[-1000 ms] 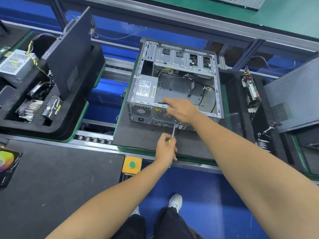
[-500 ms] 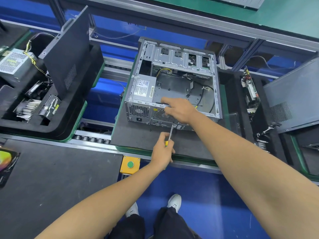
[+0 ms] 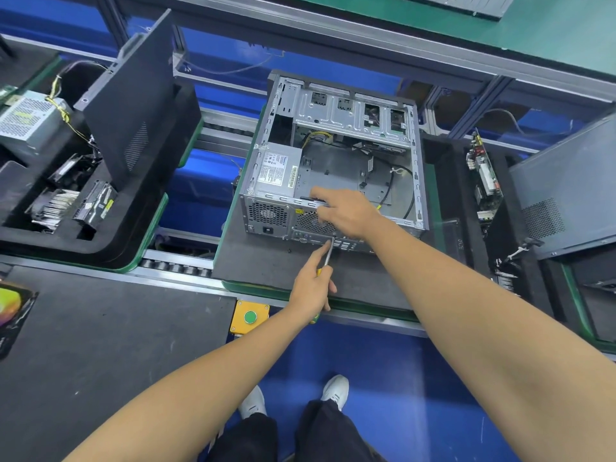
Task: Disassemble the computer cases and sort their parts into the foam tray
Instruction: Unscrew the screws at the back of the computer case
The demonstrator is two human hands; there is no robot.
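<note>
An open grey computer case [image 3: 350,115] lies on its side on a dark pad [image 3: 260,265], with a power supply [image 3: 276,171] inside at its left. My left hand [image 3: 311,288] grips a yellow-handled screwdriver [image 3: 328,253] whose tip meets the case's rear panel. On the rear top edge rests my right hand [image 3: 346,211], fingers stretched left along the rim. A black foam tray [image 3: 110,241] at the left holds a power supply [image 3: 28,121], a heatsink [image 3: 55,203], a drive [image 3: 96,205] and a leaning side panel [image 3: 133,101].
A second foam tray [image 3: 466,208] at the right holds a circuit board [image 3: 483,181] and a grey side panel [image 3: 566,191]. A yellow box with a green button [image 3: 250,316] sits on the conveyor edge. A dark mat [image 3: 110,345] covers the near bench.
My left hand has shifted slightly up and right with the screwdriver, its tip nearer the rear panel. My right hand stays on the case's rear edge.
</note>
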